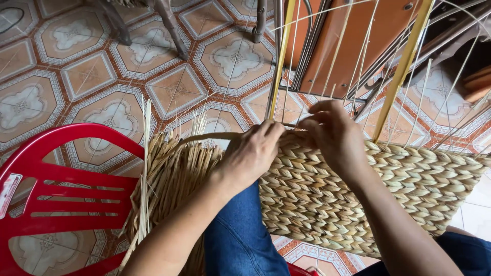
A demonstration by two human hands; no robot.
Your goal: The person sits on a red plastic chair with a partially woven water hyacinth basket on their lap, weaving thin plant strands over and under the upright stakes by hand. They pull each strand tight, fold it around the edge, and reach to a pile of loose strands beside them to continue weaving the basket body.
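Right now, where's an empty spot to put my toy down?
Bare tiled floor lies beyond the red plastic chair. It is crowded where the left hand and right hand work the woven basket beside loose straw.

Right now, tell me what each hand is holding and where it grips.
Both the left hand and the right hand pinch a straw strand at the top edge of the woven basket. The exact finger hold is hidden.
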